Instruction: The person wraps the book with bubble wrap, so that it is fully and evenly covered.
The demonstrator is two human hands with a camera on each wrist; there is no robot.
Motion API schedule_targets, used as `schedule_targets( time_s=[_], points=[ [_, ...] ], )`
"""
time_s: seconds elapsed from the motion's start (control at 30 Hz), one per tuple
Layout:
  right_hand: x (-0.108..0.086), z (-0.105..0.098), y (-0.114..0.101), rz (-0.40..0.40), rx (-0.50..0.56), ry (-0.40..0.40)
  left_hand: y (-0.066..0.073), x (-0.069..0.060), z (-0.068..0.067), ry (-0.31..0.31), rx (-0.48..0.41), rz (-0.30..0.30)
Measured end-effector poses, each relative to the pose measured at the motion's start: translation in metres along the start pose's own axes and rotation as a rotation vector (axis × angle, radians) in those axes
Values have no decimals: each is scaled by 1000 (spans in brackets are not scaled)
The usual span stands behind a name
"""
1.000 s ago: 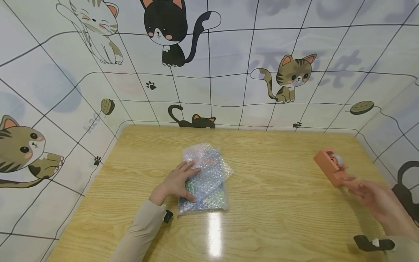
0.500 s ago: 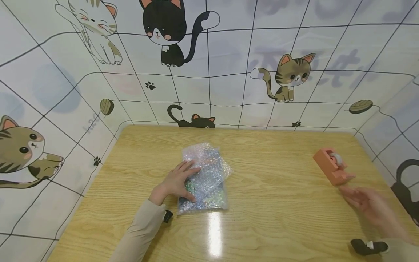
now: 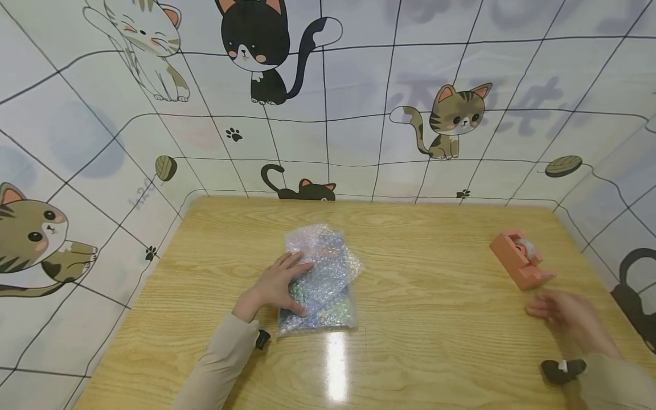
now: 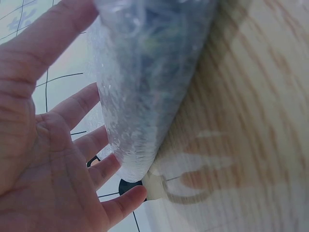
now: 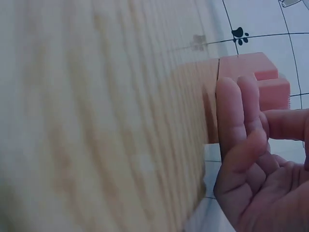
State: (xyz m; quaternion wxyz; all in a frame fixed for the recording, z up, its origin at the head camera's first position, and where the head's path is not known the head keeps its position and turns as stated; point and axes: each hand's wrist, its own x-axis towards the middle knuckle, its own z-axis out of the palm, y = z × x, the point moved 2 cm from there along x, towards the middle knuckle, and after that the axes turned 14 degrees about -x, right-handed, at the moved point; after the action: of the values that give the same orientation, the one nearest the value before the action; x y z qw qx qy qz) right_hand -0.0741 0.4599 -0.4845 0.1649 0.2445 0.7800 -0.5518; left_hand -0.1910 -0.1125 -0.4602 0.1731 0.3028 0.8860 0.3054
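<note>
A flat package of bubble wrap, clear with bluish and greenish tints, lies on the wooden table left of centre. My left hand rests on its left side with the fingers spread; in the left wrist view the fingertips touch the wrap. A pink tape dispenser with a roll of clear tape stands at the right. Just in front of it is my right hand, apart from the dispenser. In the right wrist view its fingers are bent and the thumb meets them; whether any tape is between them cannot be seen.
The wooden table runs back to a wall covering with cartoon cats and grid lines. Similar covering closes in the left and right sides. A bright reflection lies on the tabletop in front of the package.
My right hand has drawn away from the front of the tape dispenser, leftward and slightly toward me. The left hand and the bubble wrap have stayed put.
</note>
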Motion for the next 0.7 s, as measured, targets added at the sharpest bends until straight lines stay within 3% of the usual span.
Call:
schedule_targets(
  time_s=[0.17,0.27,0.4,0.7],
  points=[
    [5,9,-7,-64,352,-98,1,-1,0,3,4,9],
    [5,14,-10,-86,472,-109,1,-1,0,4,5,14],
    [3,18,-12,-105,495,-101,0,-1,0,6,15,20],
    [4,18,-9,-150,482,-182,0,-1,1,4,14,24]
  ],
)
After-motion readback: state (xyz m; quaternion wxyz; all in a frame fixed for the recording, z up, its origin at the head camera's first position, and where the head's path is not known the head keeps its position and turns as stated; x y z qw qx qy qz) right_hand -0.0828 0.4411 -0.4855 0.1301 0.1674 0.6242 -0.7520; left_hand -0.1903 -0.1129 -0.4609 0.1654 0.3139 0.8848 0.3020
